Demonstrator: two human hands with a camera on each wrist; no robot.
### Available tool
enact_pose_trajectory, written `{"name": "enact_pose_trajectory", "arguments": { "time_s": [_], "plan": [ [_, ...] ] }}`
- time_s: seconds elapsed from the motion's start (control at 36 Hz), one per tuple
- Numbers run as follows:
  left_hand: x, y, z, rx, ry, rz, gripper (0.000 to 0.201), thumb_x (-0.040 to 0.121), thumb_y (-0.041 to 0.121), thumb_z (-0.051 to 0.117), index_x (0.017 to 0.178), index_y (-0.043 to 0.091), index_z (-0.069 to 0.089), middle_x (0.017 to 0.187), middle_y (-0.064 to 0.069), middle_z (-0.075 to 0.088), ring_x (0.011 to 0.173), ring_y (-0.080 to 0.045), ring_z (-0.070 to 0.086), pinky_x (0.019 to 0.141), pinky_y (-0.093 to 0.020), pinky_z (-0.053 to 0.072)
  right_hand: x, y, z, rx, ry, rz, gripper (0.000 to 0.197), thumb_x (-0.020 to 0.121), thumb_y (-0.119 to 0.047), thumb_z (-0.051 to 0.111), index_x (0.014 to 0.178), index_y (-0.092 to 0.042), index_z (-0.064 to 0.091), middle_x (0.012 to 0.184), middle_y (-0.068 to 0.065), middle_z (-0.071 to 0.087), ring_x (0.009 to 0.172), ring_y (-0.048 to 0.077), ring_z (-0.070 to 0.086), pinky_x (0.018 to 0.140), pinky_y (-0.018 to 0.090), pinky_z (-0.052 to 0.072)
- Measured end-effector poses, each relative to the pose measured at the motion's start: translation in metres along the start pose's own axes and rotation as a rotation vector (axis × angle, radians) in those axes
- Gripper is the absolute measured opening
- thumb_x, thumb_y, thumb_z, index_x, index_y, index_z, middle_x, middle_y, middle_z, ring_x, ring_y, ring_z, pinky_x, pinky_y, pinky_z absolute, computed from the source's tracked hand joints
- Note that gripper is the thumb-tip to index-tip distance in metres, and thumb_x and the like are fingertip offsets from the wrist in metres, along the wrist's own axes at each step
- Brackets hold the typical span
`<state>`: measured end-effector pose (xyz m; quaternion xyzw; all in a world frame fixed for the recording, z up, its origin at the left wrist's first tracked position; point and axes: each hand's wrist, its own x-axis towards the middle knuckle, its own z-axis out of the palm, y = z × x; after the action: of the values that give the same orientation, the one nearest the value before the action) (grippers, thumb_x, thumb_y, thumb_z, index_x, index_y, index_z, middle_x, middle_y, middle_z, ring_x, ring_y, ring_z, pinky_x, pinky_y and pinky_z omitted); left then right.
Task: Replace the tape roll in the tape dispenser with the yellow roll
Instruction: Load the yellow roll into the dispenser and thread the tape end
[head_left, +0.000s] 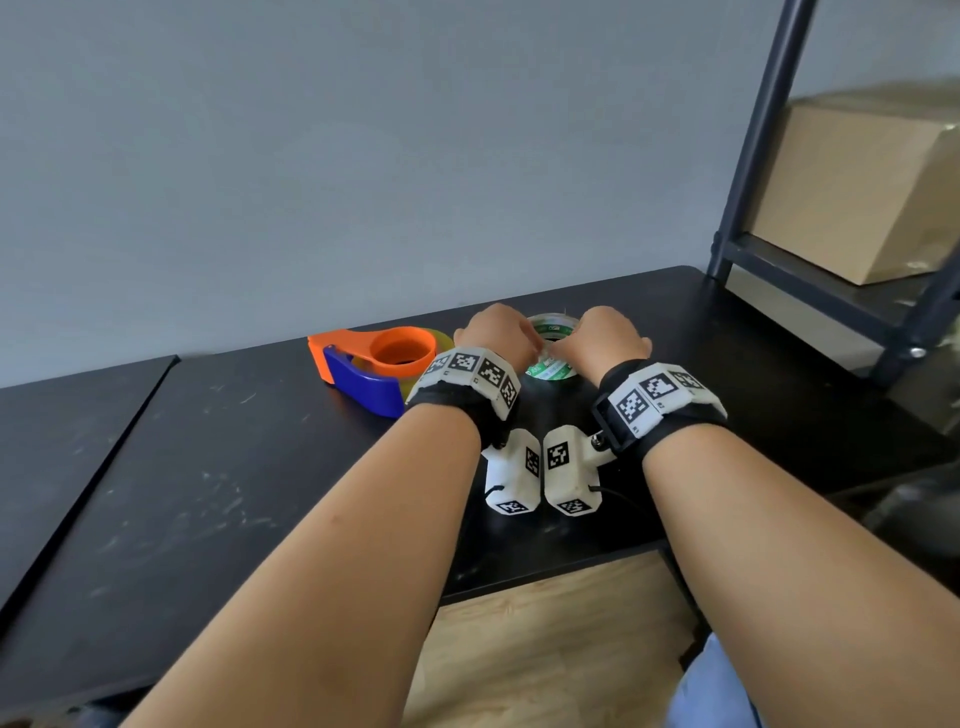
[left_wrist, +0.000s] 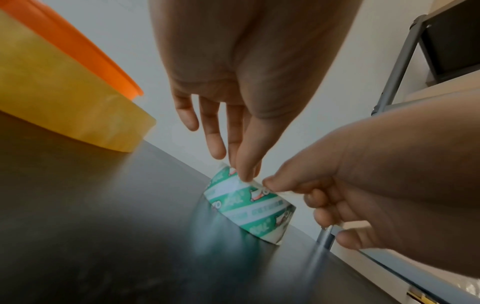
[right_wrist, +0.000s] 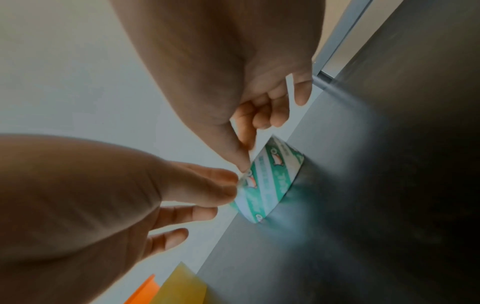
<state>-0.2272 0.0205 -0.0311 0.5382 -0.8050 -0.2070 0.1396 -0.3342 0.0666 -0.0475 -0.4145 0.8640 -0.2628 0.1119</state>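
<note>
A green-and-white printed tape roll lies flat on the black table, between my two hands. My left hand holds the roll's upper rim between thumb and fingers. My right hand pinches the roll's loose clear end between thumb and forefinger; its other fingers are curled. The orange-and-blue tape dispenser lies just left of my left wrist, with the yellow roll around its orange hub. The same yellow roll fills the left of the left wrist view.
A dark metal shelf frame stands at the table's right end, with a cardboard box on a shelf. A second black tabletop adjoins on the left. A grey wall runs behind. Wooden floor shows below the near edge.
</note>
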Motion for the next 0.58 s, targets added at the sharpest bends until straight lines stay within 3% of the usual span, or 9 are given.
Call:
{"name": "enact_pose_trajectory", "arguments": {
  "time_s": [0.14,0.28,0.39,0.47,0.58],
  "plan": [
    [-0.003,-0.003,-0.006,0.002,-0.005,-0.006,0.025,0.086,0.02,0.059,0.107,0.021,0.074,0.117,-0.002,0.069,0.113,-0.025,0.06,0.105,-0.043,0.042,0.002,0.0,0.002,0.097,-0.014,0.061,0.037,0.08,-0.031,0.069,0.111,-0.013,0.059,0.119,0.007,0.064,0.113,0.03,0.059,0.1,0.045,0.034],
    [-0.007,-0.014,-0.014,0.0,0.042,-0.008,0.033,0.088,0.008,0.049,0.104,0.021,0.075,0.115,-0.005,0.07,0.112,-0.027,0.06,0.103,-0.043,0.044,-0.004,0.0,0.005,0.143,-0.011,0.031,0.031,0.086,-0.024,0.059,0.114,-0.012,0.058,0.12,0.008,0.063,0.113,0.031,0.058,0.101,0.046,0.034],
    [-0.009,-0.022,-0.023,0.063,0.121,-0.047,0.031,0.089,0.013,0.049,0.112,0.019,0.07,0.119,-0.005,0.067,0.114,-0.028,0.058,0.101,-0.042,0.046,-0.012,-0.003,0.0,0.176,0.063,-0.05,0.024,0.091,-0.02,0.049,0.11,-0.016,0.064,0.119,0.007,0.064,0.112,0.032,0.059,0.101,0.046,0.038],
    [-0.011,-0.027,-0.029,0.162,0.166,-0.074,0.032,0.088,0.015,0.055,0.118,0.017,0.065,0.125,-0.009,0.058,0.119,-0.03,0.05,0.099,-0.041,0.045,-0.017,-0.009,0.0,0.167,0.032,-0.126,0.027,0.088,-0.017,0.046,0.098,-0.017,0.071,0.111,0.005,0.069,0.106,0.032,0.062,0.099,0.048,0.046],
    [-0.017,-0.036,-0.031,0.243,0.162,-0.14,0.032,0.091,0.01,0.051,0.122,0.004,0.054,0.13,-0.016,0.05,0.121,-0.033,0.049,0.096,-0.038,0.044,-0.021,-0.015,0.007,0.111,-0.078,-0.137,0.025,0.083,-0.019,0.053,0.092,-0.016,0.076,0.105,0.003,0.072,0.103,0.03,0.063,0.099,0.046,0.047]
  ]
}}
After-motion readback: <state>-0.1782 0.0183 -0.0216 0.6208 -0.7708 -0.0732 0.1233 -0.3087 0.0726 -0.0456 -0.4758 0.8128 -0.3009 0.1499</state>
